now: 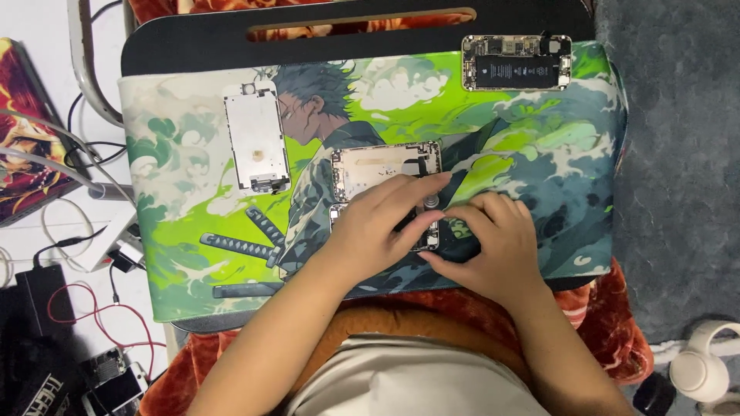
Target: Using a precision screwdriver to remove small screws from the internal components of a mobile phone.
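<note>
Surface: black lap desk (pixel 193 42) with a slot handle along the far edge, covered by a green illustrated desk mat (pixel 193 154) showing a cartoon swordsman amid clouds and waves.
Under the desk: rust-orange patterned blanket (pixel 609 308) across the lap, visible at the near edge and beyond the far edge.
Room, right: grey carpet (pixel 678 154); white headphones (pixel 701 370) lying at the near right corner.
Room, left: white floor strewn with black and white cables (pixel 85 139), a red wire (pixel 92 316), a black power brick (pixel 38 296) and a white charger block (pixel 108 235); colourful printed box (pixel 23 131) at the far left edge.
On the mat, far right: opened phone chassis (pixel 516 62) with black battery and circuit board exposed, well apart from the hands.
On the mat, left of centre: detached phone screen panel (pixel 257 139), back side up, lying flat.
On the mat, centre: gold-coloured phone rear housing (pixel 381 162), empty interior up, far end visible, near end covered by the hands.
Left hand (pixel 378 227): palm down over the housing, fingers stretched rightward, fingertips pressing on the part; no closed grasp visible.
Right hand (pixel 493 246): knuckles up, fingers curled around a small metal-tipped tool (pixel 430 204) standing upright just beyond the left fingertips.
Forearms: both reaching in from the near edge, converging at mat centre.
</note>
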